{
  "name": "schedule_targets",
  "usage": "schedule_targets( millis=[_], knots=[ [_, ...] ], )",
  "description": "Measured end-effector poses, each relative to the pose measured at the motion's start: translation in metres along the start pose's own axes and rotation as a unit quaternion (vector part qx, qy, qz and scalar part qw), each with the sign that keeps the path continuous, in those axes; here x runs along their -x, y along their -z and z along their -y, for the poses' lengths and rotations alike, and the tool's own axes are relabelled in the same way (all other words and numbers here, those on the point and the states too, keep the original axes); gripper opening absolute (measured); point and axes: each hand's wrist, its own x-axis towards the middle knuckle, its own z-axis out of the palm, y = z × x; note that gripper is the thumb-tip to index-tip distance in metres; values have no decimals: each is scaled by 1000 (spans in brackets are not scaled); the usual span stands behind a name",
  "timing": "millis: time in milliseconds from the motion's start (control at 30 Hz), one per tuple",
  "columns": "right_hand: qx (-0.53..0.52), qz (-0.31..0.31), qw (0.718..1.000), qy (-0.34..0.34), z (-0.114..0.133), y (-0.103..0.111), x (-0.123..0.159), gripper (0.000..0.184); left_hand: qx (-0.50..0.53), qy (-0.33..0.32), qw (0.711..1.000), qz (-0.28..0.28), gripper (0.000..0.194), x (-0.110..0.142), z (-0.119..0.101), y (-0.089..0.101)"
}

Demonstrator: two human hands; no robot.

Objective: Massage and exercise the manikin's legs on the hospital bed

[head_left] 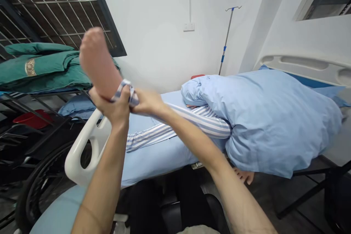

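At ten o'clock a raised foot [98, 62], its toes blurred, rests in the left hand [113, 109], whose grip clasps the heel; the right hand [148, 100], smeared, grasps the striped cuff [134, 98]. The other leg [153, 134] disappears behind the left forearm [109, 164], foot hidden. At three, a quilt [274, 120] covers the upper legs; a third hand [244, 174] shows partly at four.

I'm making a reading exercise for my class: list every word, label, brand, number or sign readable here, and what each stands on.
There is no readable text.
Gold patch on the green bedding: a pattern, too small to make out any letters.
Wall socket: no lettering visible.
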Motion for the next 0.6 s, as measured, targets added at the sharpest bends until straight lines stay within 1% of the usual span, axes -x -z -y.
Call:
schedule_targets(
  millis=[100, 167, 200, 233, 300, 333, 367, 433, 500, 600],
  knots=[
    [21, 89, 996, -15, 25, -56, 21, 59, 10, 106, 992, -63, 72, 35, 63, 40],
    [33, 137, 990, -7, 33, -101, 33, 58, 21, 167, 983, -76, 70, 66, 105, 65],
    [40, 162, 986, -11, 34, -125, 39, 56, 18, 201, 975, -93, 71, 83, 126, 76],
    [49, 176, 983, -15, 35, -148, 46, 55, 3, 237, 966, -107, 71, 100, 147, 87],
    [63, 211, 975, -25, 34, -191, 61, 53, -18, 322, 935, -149, 72, 136, 183, 106],
    [66, 235, 969, -29, 33, -209, 69, 53, -27, 358, 920, -158, 71, 154, 198, 114],
    [65, 264, 962, -31, 32, -226, 76, 56, -29, 393, 905, -160, 69, 170, 211, 120],
    [66, 315, 946, -41, 28, -256, 89, 61, -38, 456, 876, -155, 60, 199, 230, 131],
    [69, 349, 932, -62, 23, -280, 100, 63, -36, 504, 851, -146, 52, 222, 241, 137],
    [77, 374, 919, -95, 16, -308, 110, 58, -18, 568, 810, -146, 46, 244, 252, 141]
  ],
)
